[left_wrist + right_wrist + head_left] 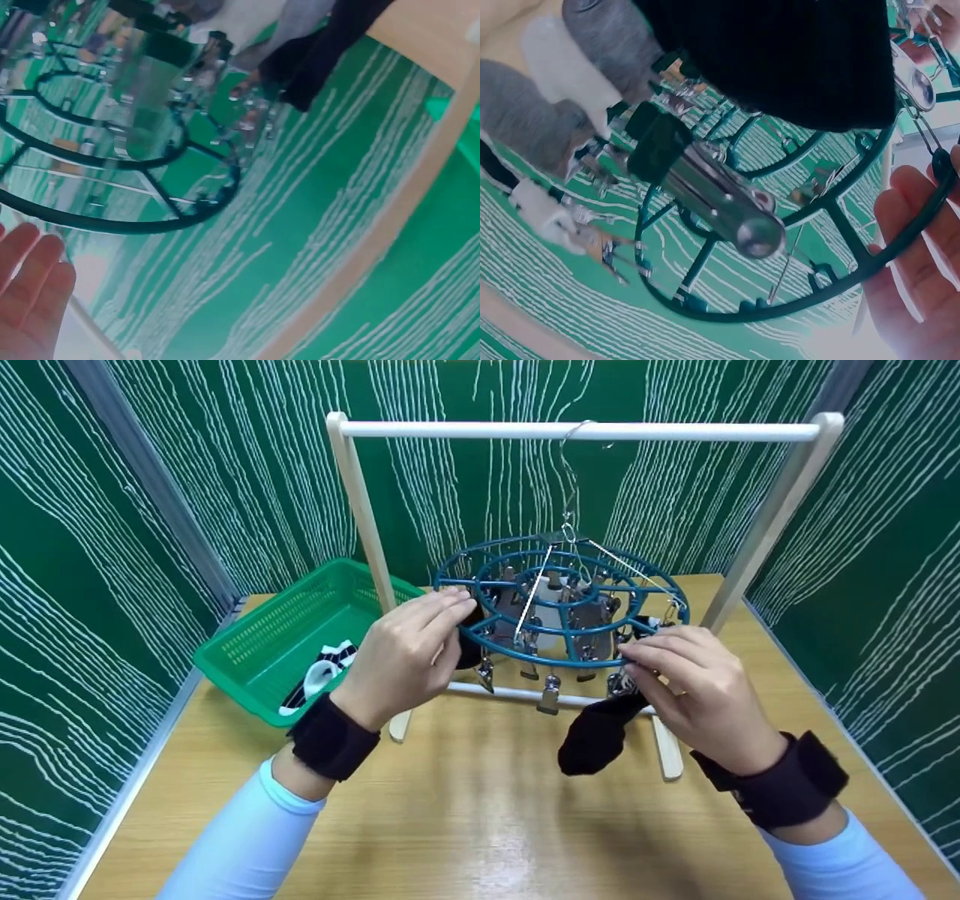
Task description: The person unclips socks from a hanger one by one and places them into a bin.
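Observation:
A round teal sock hanger (567,631) with metal clips hangs by its hook from the white rail, its rings tilted. My right hand (694,682) holds the near right part of its outer ring between thumb and fingers; in the right wrist view the fingers (922,232) lie against the ring. At the left side, my left hand (412,649) has its fingertips right at the rim, fingers loosely extended. A black sock (596,739) hangs from a clip by my right hand. Grey and white socks (574,75) hang from other clips. One metal clip (550,695) dangles bare at the front.
A green basket (247,649) stands at the left on the wooden table (480,825), with black-and-white socks (321,675) inside. The wooden rack's posts (772,521) rise on both sides of the hanger. Green walls with white streaks enclose the table.

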`<state>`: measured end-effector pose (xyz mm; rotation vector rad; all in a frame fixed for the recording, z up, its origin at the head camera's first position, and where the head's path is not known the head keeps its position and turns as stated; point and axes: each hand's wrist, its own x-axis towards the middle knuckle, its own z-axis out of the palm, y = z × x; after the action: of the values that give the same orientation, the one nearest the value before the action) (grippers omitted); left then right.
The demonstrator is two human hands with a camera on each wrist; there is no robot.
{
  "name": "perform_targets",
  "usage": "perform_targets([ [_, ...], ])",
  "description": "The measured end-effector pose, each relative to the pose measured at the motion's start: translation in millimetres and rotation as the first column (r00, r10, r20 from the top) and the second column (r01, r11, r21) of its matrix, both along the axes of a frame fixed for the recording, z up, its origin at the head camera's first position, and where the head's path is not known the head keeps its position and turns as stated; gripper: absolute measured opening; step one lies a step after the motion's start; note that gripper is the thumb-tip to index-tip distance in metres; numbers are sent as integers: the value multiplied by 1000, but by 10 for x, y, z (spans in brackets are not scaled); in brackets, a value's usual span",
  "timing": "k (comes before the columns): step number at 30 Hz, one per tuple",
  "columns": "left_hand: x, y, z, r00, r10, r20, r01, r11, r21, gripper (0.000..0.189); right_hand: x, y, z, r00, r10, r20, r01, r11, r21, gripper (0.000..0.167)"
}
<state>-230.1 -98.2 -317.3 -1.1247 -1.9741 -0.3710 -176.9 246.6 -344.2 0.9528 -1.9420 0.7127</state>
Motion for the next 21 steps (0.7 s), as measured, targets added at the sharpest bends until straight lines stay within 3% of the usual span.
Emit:
perform_targets([
  [4,94,85,21,997,-25,-71,27,999,20,26,2,-65,-16,999,-3,-34,2,1000,-17,39],
  [11,233,231,66,979,-73,-190,68,997,-34,16,-12,-210,-27,997,-4,-83,2,1000,-30,38],
  [16,237,293,31,976,-82,-203,67,995,-79,21,-38,-336,-25,995,8,-99,-11,999,-34,37],
  [21,203,314,-24,968,-55,-246,21,990,-139,26,-57,-477,-15,989,40,-139,-51,996,-69,32],
])
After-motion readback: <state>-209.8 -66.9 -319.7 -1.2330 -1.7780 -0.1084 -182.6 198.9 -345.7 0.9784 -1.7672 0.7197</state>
